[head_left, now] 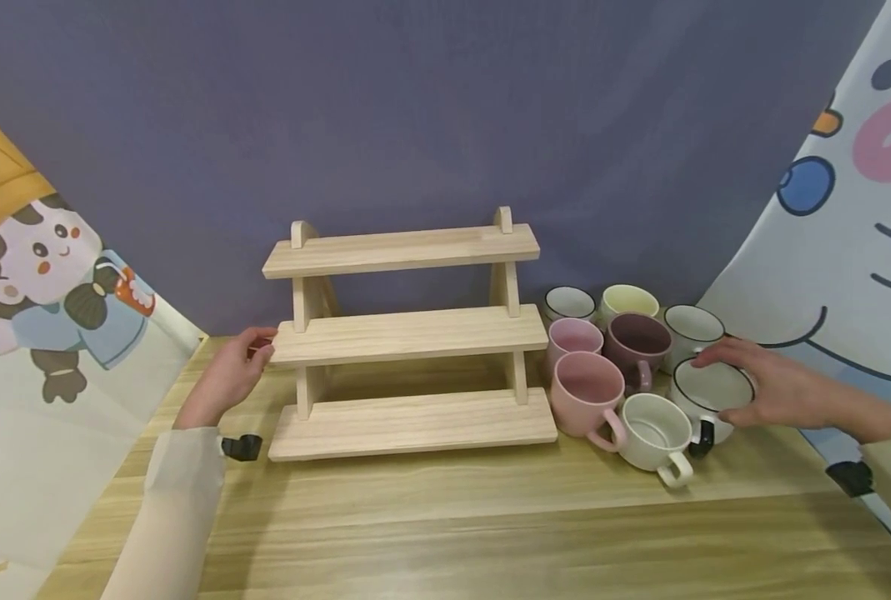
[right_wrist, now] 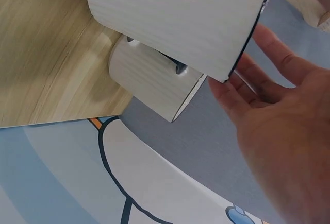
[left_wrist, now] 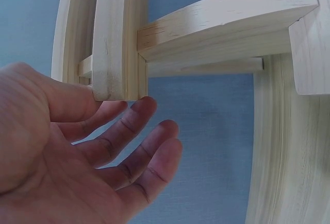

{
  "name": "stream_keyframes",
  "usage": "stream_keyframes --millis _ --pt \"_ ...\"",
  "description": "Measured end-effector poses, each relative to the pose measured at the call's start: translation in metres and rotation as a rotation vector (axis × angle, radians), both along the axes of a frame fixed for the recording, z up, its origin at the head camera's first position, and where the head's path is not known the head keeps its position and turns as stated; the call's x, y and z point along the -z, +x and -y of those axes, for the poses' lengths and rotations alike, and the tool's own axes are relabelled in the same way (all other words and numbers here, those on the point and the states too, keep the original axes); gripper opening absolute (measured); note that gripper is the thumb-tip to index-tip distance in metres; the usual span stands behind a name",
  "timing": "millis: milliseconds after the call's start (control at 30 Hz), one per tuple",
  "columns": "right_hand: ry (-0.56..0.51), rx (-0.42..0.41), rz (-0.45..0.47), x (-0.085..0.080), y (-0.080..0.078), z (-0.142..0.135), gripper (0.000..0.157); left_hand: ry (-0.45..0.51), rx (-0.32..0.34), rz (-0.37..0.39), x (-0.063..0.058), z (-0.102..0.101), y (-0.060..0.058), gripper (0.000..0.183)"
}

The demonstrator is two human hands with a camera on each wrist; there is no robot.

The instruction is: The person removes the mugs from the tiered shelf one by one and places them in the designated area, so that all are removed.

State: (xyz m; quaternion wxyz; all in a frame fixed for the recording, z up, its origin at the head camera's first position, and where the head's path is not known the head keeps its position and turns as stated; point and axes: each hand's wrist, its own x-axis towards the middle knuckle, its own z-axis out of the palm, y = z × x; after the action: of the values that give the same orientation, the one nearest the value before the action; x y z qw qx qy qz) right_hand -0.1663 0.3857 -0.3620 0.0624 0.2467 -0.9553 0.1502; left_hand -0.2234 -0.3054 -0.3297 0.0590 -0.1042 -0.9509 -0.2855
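A three-tier wooden display stand (head_left: 407, 335) stands on the table before me. My left hand (head_left: 227, 375) pinches the left end of its middle tier, thumb on one face and index finger behind, while the other fingers are loosely bent in the left wrist view. On the right, my right hand (head_left: 790, 387) holds a white mug with a black rim (head_left: 708, 387) by its rim, thumb and fingers spread across the opening. The right wrist view shows the fingertips at the rim of this mug (right_wrist: 180, 18), with another black-rimmed white mug (right_wrist: 149, 77) behind it.
Several mugs cluster right of the stand: a large pink mug (head_left: 583, 404), a smaller pink mug (head_left: 574, 337), a dark purple mug (head_left: 638, 342), a pale yellow mug (head_left: 628, 302) and a cream mug (head_left: 655, 433). A dark blue curtain (head_left: 415, 125) hangs behind the table (head_left: 415, 533).
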Motion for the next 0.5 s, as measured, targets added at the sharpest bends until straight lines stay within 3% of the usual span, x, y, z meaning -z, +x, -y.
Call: stream_keyframes --millis 233,500 --pt "0.026 -0.018 -0.034 0.0040 -0.0017 -0.0007 0.065 0.009 0.000 0.005 -0.0020 -0.0002 0.0012 0.037" --pt "-0.084 0.022 0.159 0.0023 -0.0027 -0.0072 0.059 -0.002 0.001 0.005 -0.0027 -0.0019 -0.0001 0.037"
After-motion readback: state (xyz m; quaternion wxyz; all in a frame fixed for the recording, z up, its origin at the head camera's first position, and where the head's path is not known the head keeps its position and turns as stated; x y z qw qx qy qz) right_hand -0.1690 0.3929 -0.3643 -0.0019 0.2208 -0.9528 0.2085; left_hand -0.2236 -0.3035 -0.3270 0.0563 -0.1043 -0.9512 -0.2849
